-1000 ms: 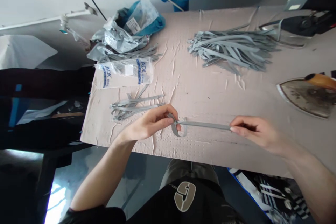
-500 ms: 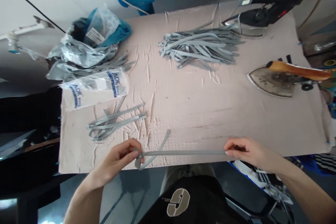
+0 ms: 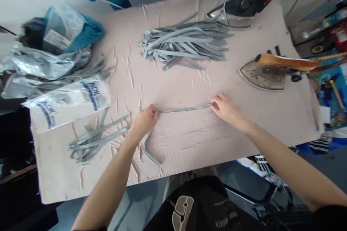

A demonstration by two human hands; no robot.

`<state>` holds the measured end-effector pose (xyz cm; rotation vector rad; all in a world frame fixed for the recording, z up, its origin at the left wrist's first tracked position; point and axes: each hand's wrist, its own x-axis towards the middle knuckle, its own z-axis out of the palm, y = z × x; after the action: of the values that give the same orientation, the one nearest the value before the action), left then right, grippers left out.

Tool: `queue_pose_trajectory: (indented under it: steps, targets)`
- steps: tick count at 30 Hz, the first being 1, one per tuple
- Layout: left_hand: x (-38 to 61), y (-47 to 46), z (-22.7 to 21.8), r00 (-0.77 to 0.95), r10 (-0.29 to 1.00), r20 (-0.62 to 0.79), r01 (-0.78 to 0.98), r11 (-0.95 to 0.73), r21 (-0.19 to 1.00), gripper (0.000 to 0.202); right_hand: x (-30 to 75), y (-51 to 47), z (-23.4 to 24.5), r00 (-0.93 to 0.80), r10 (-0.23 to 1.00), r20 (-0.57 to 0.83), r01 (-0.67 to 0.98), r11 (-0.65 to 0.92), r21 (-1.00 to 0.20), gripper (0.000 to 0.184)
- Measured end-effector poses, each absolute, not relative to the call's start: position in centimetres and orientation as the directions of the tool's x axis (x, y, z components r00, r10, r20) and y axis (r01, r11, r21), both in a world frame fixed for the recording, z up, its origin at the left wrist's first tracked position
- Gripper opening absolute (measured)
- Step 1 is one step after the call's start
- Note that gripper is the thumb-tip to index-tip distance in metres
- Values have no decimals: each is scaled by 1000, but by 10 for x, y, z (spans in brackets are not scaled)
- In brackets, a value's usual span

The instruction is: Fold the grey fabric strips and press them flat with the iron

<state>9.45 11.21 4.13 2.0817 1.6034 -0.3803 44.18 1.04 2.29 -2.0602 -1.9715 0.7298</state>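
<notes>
Two hands (image 3: 145, 121) apart, both gripping one grey strip (image 3: 184, 109) (lower end bent).

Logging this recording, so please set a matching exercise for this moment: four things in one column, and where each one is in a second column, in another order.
Things:
1. Grey strip
2. Iron with wooden handle
3. ADK bag
4. Large pile of strips

Places:
A. Left end of the cloth
B. Far middle of the cloth
C. Stretched between left hand and right hand
D. Right end of the cloth

Pairs: 1-C, 2-D, 3-A, 4-B
</notes>
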Motion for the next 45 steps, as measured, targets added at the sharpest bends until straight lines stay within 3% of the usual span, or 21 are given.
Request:
queue_pose_trajectory:
  steps: [2,5,7,11,13,20,27,32,37,40,43,45]
  targets:
    - [96,108,44,276,846,-456,961,-241,136,29,439,-7,23,23,994,-105,903,-66,-425,31]
    - [113,91,50,293,922,-252,956,-282,81,35,433,-35,22,-101,994,37,920,108,-376,42]
    - [140,73,50,369,919,-139,924,-347,160,37,428,-50,18,-196,980,44,915,199,-350,47]
    - [210,34,34,659,745,-106,697,-552,458,45,422,-60,6,-234,972,-15,922,217,-321,54]
    - [237,22,23,727,679,-96,627,-601,495,50,422,-61,2,-244,969,-25,923,224,-314,56]
    - [250,15,5,769,627,-123,615,-674,410,53,432,-68,-4,-302,952,-50,918,276,-283,56]
    - [243,12,-5,802,594,-66,581,-749,320,57,438,-67,-5,-318,948,31,912,315,-264,54]
    - [250,11,-3,800,590,-111,596,-759,263,60,441,-65,-10,-318,946,61,903,322,-285,53]
    - [253,13,6,803,570,-175,596,-767,236,64,486,-31,29,-407,905,121,873,425,-241,40]
    - [253,14,7,808,559,-185,588,-774,233,66,537,9,78,-195,964,182,968,218,-121,36]
    - [252,13,7,807,562,-183,591,-773,232,65,588,46,114,2,999,43,993,-8,121,61]
    - [253,13,7,804,565,-185,594,-770,232,65,613,65,122,162,979,-124,965,-131,226,78]
